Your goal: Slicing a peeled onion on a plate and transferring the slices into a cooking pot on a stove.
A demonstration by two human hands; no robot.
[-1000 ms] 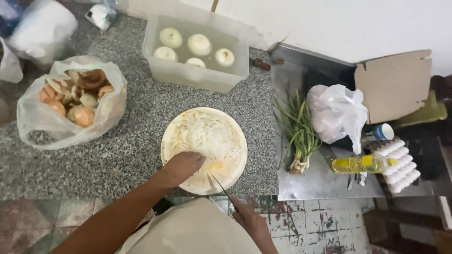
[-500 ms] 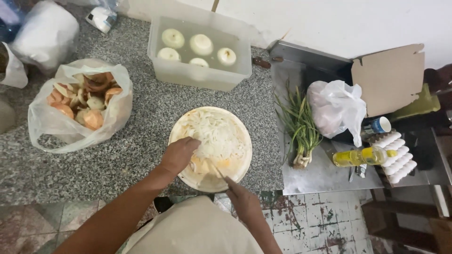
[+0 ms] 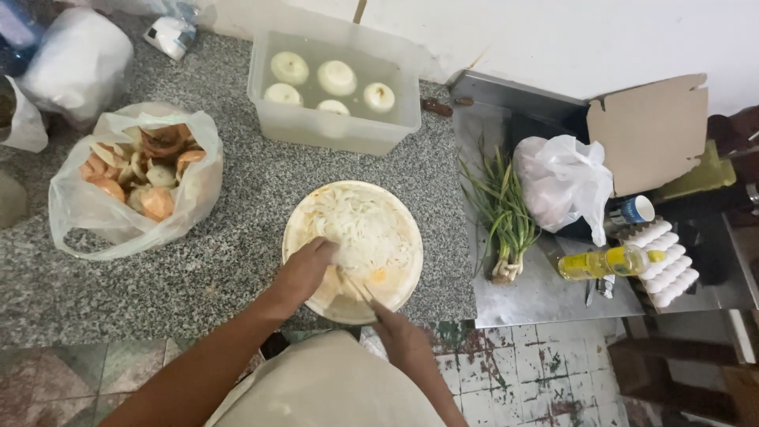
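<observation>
Left hand point(image 3: 304, 269) has moved from the round cream plate's point(image 3: 300, 229) near rim up onto the pile of pale sliced onion point(image 3: 360, 229), fingers curled, pinning it. Right hand point(image 3: 399, 336) closed on a thin knife point(image 3: 357, 286), blade now in the slices. Plate sits at the grey granite counter's point(image 3: 237, 190) front edge.

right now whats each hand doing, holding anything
Left hand: fingers curled down on the sliced onion on the round board; a grip cannot be told.
Right hand: closed on a knife.
</observation>
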